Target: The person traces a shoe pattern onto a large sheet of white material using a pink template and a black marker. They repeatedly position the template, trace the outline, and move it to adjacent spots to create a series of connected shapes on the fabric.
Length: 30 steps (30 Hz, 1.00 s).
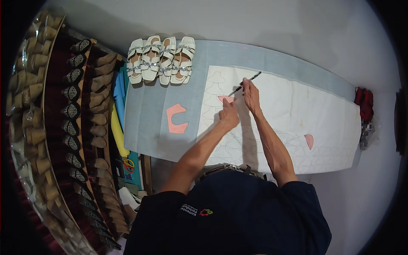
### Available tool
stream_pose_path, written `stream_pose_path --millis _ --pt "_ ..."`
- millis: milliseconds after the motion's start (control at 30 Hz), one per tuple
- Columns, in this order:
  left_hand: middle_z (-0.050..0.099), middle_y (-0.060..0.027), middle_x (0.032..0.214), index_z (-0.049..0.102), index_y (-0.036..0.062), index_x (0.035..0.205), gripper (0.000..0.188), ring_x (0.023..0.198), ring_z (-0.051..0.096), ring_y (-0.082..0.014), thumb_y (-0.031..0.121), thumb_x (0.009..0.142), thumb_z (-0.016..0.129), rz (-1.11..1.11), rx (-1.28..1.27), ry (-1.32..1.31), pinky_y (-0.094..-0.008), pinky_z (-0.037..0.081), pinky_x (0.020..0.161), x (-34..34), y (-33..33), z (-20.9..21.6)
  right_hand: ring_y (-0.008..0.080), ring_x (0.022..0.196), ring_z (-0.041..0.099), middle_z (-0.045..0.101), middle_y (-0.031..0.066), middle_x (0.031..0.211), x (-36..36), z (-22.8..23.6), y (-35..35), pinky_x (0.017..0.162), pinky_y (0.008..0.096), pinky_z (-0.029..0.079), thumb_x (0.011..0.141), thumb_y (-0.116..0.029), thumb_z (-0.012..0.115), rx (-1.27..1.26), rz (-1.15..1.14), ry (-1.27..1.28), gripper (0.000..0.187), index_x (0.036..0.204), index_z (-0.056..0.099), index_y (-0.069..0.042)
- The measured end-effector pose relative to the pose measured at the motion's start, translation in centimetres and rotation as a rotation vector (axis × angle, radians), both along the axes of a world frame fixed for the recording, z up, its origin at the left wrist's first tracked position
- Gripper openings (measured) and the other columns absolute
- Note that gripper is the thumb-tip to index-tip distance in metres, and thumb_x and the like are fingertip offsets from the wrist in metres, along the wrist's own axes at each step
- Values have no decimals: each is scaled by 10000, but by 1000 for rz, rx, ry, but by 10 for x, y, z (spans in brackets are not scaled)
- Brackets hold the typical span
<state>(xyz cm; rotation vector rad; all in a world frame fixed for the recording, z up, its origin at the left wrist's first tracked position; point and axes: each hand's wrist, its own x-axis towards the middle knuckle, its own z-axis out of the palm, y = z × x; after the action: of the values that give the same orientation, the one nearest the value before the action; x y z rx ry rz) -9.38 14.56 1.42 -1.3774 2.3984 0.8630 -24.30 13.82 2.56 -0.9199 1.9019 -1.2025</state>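
Observation:
A large white sheet (280,106) lies on the table, with rows of curved outlines drawn along its left and near parts. My left hand (229,114) presses a small pink pattern piece (222,98) onto the sheet, its fingers mostly curled and partly covering the piece. Just right of it, my right hand (250,95) grips a black pen (256,75) held at a slant, its lower end by the piece's edge. Farther right on the sheet rests a pink half-moon piece (309,142). Left of the sheet is a bigger, notched pink piece (171,120).
White strappy sandals (151,59) stand at the table's far left, on a grey cover (144,110). Racks of dark shoes (72,110) and shoe lasts (100,119) fill the left side, near a yellow roll (117,131) and scissors (128,165). A wall (263,21) runs behind the table.

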Motion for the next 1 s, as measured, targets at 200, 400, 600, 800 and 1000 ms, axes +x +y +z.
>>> stream_pose_path --millis 200,400,600,800,1000 --pt "89 -424 1662 208 -18 1658 899 1113 713 -482 227 912 647 123 93 41 -525 610 906 -1 29 -2 209 859 714 762 138 947 15 14 10 782 359 558 1114 -403 550 -41 501 -126 481 1096 743 37" --pt "107 -418 1660 272 -23 1640 847 1047 741 -445 307 951 638 77 104 -97 -529 611 874 -4 29 -13 331 833 716 762 174 929 19 20 10 778 416 547 1092 -452 559 105 610 182 485 1079 780 -20" --pt "267 -387 1624 423 -64 1558 750 1073 739 -409 348 965 625 27 111 -138 -529 603 882 -5 27 -8 362 795 703 732 185 849 24 26 6 740 448 537 1072 -575 533 193 662 289 591 1041 779 -38" --pt "618 -316 1349 622 -51 1378 582 1055 740 -398 359 964 618 30 13 -99 -534 588 875 -4 32 -27 373 776 710 719 175 813 27 25 4 694 464 538 1067 -593 534 214 663 355 596 1040 781 -51" --pt "715 -259 1174 728 -28 1219 505 1041 739 -386 391 956 623 23 -3 -83 -523 584 868 -2 34 -38 376 772 709 724 164 832 27 22 3 681 478 550 1075 -533 541 160 682 414 530 1031 752 -48"
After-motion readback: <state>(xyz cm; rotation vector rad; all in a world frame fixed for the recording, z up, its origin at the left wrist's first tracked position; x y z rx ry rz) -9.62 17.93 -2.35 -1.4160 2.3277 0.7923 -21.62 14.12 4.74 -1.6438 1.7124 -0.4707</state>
